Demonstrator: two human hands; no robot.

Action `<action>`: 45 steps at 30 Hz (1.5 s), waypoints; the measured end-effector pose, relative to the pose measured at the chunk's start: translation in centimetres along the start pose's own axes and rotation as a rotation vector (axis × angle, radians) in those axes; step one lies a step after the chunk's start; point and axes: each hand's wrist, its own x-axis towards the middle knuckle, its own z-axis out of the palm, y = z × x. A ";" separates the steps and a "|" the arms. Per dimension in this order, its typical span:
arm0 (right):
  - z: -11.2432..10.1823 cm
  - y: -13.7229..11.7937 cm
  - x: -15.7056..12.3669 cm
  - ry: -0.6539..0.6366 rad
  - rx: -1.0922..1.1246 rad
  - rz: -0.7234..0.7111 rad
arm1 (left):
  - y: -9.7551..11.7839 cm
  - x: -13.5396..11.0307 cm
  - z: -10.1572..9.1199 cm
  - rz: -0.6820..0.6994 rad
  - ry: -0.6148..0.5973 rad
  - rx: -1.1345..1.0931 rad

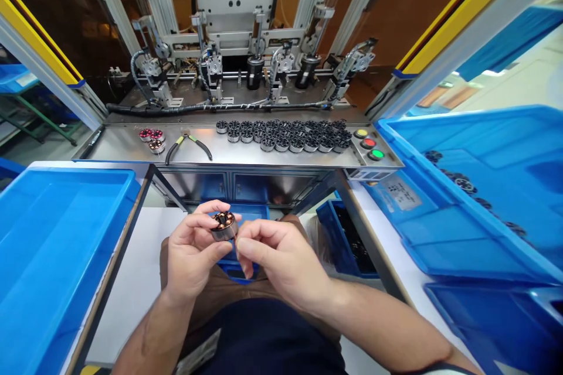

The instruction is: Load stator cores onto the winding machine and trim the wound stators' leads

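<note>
My left hand grips a motor stator between thumb and fingers, above my lap. The stator is a short round metal ring with copper windings and black parts inside. On its right side, my right hand is closed in a pinch at a thin copper wire by the rim. The wire's end is hidden by the fingertips. Beyond my hands, diagonal cutters with green-black handles lie spread on the metal bench. Left of them sit a few wound stators, some with red tops.
Many black-topped stators stand in rows before the machine fixtures. Yellow, red and green buttons are at the bench's right end. Blue bins flank me, one left and one right holding black parts. A smaller bin sits lower.
</note>
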 end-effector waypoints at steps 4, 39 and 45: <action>-0.1 1.4 0.4 -0.037 0.218 0.099 | 0.2 0.0 -0.2 -0.016 -0.015 -0.023; -2.5 -0.4 -0.7 0.103 -0.489 -0.584 | 1.7 -1.1 1.0 -0.188 -0.050 0.349; -4.1 0.2 -0.9 0.108 -0.453 -0.431 | 1.4 -1.1 0.8 -0.040 -0.073 0.394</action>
